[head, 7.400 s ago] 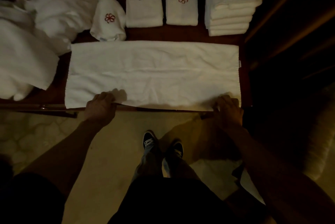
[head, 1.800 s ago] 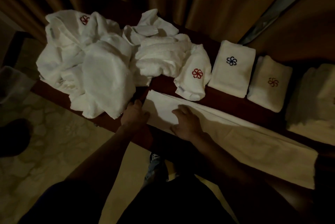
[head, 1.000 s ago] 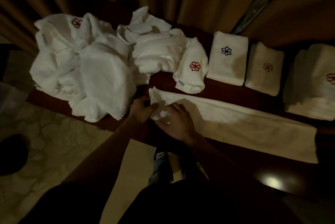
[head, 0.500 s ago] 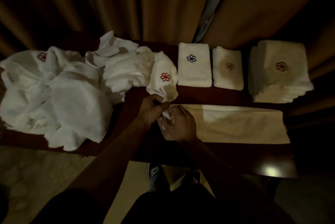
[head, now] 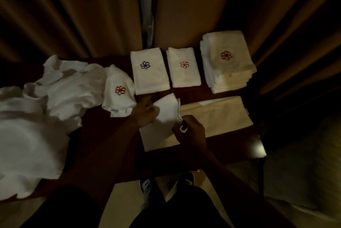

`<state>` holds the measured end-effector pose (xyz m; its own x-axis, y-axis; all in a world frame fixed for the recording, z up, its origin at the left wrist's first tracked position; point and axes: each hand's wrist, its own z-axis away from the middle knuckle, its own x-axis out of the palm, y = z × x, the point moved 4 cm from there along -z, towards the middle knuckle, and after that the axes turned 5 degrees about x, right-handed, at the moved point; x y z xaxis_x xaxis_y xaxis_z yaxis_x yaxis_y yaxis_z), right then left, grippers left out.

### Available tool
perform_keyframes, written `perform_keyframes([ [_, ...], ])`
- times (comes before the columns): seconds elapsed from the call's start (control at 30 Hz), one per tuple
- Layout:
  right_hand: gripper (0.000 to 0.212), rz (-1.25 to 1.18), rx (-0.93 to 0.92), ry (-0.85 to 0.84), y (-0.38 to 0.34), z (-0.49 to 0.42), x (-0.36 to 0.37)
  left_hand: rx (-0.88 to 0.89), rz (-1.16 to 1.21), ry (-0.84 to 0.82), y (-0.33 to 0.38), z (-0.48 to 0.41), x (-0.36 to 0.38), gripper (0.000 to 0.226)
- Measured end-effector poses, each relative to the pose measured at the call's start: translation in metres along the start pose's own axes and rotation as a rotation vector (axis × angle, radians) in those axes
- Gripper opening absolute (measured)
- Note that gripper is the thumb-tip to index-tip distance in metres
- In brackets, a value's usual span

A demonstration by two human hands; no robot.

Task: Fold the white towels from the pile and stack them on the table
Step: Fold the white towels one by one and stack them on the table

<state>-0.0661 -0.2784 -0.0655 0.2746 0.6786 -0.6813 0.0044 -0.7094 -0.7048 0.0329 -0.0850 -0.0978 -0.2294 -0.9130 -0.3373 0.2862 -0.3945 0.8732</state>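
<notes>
left grip (head: 145, 114): fingers curled round the upper left corner of the raised towel end, centre of frame. right grip (head: 190, 132): thumb and fingers pinching the lower right corner of that same end, just below and right of the left one. Both are clamped on cloth, neither is spread.

The long towel (head: 214, 115) is a narrow white strip lying flat on the bench (head: 239, 146), running from centre to right of frame. Its left end is lifted and turned back over the strip, held between the two grips. Its right end lies flat near the bench's right edge.

Along the far side of the bench, left to right:
- red-flower towel (head: 120, 98), loosely folded, leaning on the pile
- blue-flower towel (head: 150, 78), folded
- pale-flower towel (head: 184, 76), folded, just beside the blue one with a narrow gap
- stack (head: 228, 78) of folded towels, dark red flower on top, just behind the strip's right end

pile (head: 42, 117): crumpled white towels filling the left of frame, overhanging the bench's near edge.

The bench is dark red-brown wood with a glare spot at its near right corner. Brown curtains (head: 73, 15) run across the top of frame. shoes (head: 147, 185) at bottom centre. The light is dim and there is some blur.
</notes>
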Motion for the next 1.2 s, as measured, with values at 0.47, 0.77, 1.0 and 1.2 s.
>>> perform_keyframes([
  [0.47,0.025,0.011,0.707,-0.427,0.108,0.007,-0.012,0.136,-0.833,-0.169,-0.007,-0.036,0.081,0.042],
  [0.77,0.030,0.076,0.660,-0.346,0.126,-0.002,-0.020,0.126,-0.921,-0.101,0.006,-0.034,0.094,0.058],
  [1.0,0.051,0.116,0.520,0.054,0.136,-0.028,-0.071,0.466,-0.760,-0.119,0.067,-0.045,0.147,0.061],
  [1.2,0.057,0.101,0.692,0.133,0.182,-0.029,-0.117,0.566,-0.640,-0.317,0.097,-0.055,0.226,0.056],
])
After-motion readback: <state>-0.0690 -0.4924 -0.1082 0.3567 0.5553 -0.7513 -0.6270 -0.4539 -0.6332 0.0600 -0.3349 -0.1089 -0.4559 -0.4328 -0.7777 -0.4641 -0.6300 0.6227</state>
